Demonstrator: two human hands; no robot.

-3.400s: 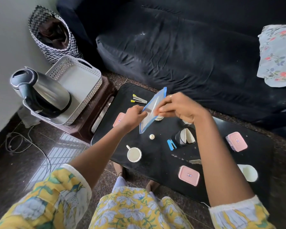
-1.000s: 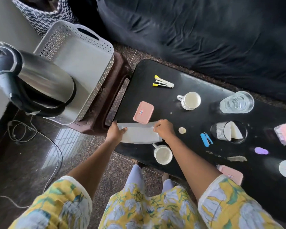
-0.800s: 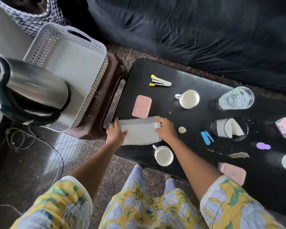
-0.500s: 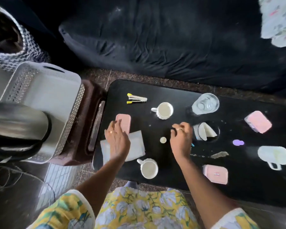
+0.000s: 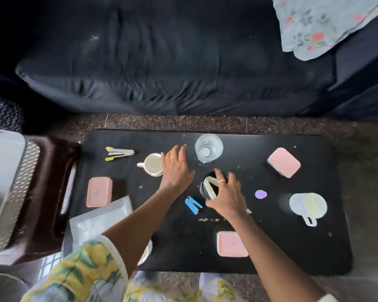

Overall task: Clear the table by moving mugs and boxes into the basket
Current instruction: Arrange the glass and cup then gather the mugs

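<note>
On the black table my left hand lies with fingers spread, its edge against the right side of a white mug. My right hand curls over a black cup holding white pieces, thumb at its near side and fingers on its far rim. Pink boxes lie at the left, the far right and the front. A pale mug stands at the right. Another white mug is mostly hidden under my left arm. The grey basket sits on a stool at the left.
A drinking glass stands just beyond my hands. A plastic bag lies on the table's front left corner. Yellow-tipped clips, a blue clip and a purple piece lie on the table. A dark sofa runs behind.
Both hands let go of the plastic bag, which now lies on the table's left front. My left hand went forward to the white mug; my right hand moved onto the black cup.
</note>
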